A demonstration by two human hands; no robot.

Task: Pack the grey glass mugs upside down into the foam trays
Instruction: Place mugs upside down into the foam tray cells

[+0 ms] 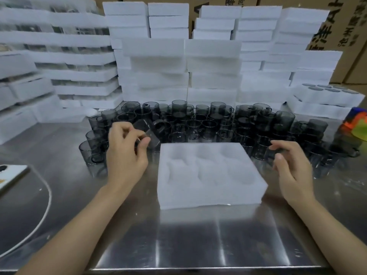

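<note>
A white foam tray with several empty round pockets lies on the steel table in front of me. Behind it stands a wide crowd of grey glass mugs, most upright. My left hand is left of the tray and grips one grey mug, lifted and tilted on its side above the others. My right hand hovers right of the tray with fingers spread and relaxed, close to the mugs at the right; it holds nothing.
Tall stacks of white foam trays wall off the back, with cardboard boxes behind. A packed tray showing mug bottoms sits at the back right. A colourful object lies at the right edge. A white cable curves at the left.
</note>
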